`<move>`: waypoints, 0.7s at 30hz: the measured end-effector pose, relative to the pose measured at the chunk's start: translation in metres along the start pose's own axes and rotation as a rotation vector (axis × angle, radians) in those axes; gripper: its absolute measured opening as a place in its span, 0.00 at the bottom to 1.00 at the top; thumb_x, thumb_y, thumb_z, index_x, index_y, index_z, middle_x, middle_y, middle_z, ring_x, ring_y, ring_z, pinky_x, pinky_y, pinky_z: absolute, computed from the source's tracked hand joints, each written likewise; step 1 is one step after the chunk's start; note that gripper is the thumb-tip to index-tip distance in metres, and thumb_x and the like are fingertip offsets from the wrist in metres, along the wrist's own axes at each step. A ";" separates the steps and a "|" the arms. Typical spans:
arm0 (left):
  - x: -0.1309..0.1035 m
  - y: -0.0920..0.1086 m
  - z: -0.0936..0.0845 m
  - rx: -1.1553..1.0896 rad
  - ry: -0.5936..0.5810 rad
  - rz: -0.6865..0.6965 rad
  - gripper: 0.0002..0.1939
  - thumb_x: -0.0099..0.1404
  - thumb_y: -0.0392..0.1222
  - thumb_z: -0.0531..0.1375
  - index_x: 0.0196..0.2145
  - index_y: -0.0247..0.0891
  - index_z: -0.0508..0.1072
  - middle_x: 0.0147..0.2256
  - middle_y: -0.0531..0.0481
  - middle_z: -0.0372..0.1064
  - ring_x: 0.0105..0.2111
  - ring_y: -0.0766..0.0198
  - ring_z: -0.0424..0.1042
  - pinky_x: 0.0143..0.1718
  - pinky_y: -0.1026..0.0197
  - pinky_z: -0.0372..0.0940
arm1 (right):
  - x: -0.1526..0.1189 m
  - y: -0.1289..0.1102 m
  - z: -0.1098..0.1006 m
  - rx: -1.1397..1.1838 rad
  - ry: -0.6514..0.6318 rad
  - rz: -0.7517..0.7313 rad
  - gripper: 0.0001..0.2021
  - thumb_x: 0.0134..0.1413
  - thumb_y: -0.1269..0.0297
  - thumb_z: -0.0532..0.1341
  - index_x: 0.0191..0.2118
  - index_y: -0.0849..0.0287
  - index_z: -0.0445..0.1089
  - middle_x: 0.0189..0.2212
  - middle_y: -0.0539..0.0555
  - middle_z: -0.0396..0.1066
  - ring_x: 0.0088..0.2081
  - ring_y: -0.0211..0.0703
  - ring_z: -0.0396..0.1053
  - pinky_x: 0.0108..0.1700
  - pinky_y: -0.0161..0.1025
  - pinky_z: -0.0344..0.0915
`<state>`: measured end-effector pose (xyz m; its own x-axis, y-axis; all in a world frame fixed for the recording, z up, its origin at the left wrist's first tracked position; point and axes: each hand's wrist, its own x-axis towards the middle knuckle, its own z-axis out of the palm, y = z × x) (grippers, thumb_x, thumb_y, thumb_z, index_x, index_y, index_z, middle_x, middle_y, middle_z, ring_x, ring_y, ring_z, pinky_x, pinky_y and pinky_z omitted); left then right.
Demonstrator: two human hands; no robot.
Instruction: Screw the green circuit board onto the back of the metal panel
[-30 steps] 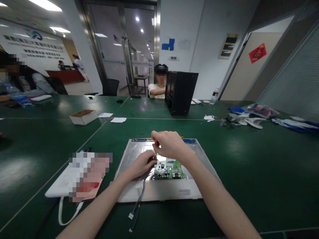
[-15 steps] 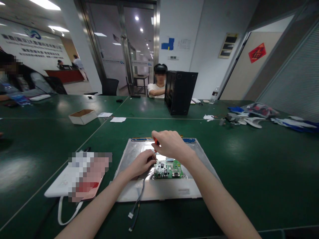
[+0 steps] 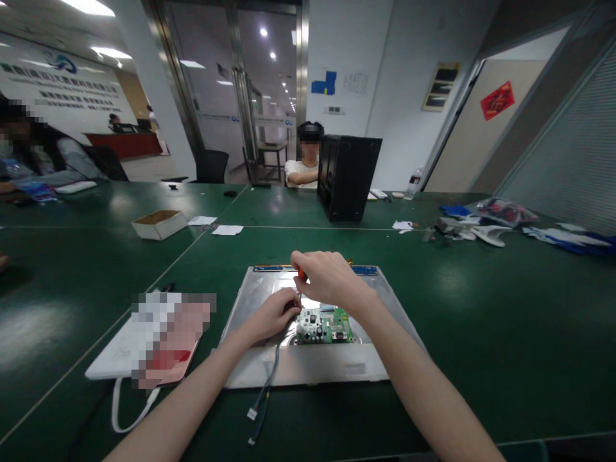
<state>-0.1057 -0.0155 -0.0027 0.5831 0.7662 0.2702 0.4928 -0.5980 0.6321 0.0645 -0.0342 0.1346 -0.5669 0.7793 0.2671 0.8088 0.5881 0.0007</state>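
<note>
A screwdriver [image 3: 301, 273] with a red-orange handle stands upright in my right hand [image 3: 330, 276], whose fingers are wrapped round the grip. Its shaft runs down to the upper left corner of a green circuit board [image 3: 323, 326]. Beside that tip, my left hand [image 3: 278, 312] has thumb and fingers pinched together; whatever is between them is too small or hidden to make out. The board sits on the silver metal back of a flat display panel [image 3: 243, 301]. From under my left hand a bundle of thin cables [image 3: 275, 372] hangs over the panel's near edge, with white connectors at the ends.
Left of the panel lie a white box-like device and a pink phone [image 3: 185, 366] with a white cable. Farther back are a small open carton [image 3: 158, 226], paper slips [image 3: 228, 230] and a black computer case [image 3: 350, 179]. A person sits behind the case. Gloves and bags lie at right.
My hands stay almost where they were, the screwdriver still at the board's corner. The whole view has shifted very slightly.
</note>
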 end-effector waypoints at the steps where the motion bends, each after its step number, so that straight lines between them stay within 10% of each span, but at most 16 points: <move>1: 0.000 0.000 0.000 0.000 -0.001 -0.003 0.05 0.63 0.34 0.54 0.36 0.37 0.68 0.35 0.49 0.68 0.35 0.60 0.66 0.38 0.59 0.62 | 0.000 0.000 0.000 0.001 -0.001 0.001 0.07 0.52 0.67 0.55 0.39 0.57 0.63 0.33 0.52 0.73 0.30 0.39 0.67 0.25 0.38 0.43; 21: 0.000 0.006 -0.004 0.006 -0.010 -0.030 0.05 0.63 0.35 0.54 0.35 0.37 0.69 0.34 0.48 0.68 0.34 0.60 0.66 0.37 0.59 0.62 | 0.001 0.001 0.001 -0.058 -0.006 0.040 0.12 0.56 0.54 0.57 0.39 0.57 0.63 0.32 0.53 0.73 0.30 0.41 0.68 0.26 0.37 0.44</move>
<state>-0.1053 -0.0180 0.0040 0.5744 0.7816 0.2434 0.5140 -0.5757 0.6359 0.0645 -0.0333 0.1341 -0.5346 0.8032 0.2627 0.8385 0.5430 0.0461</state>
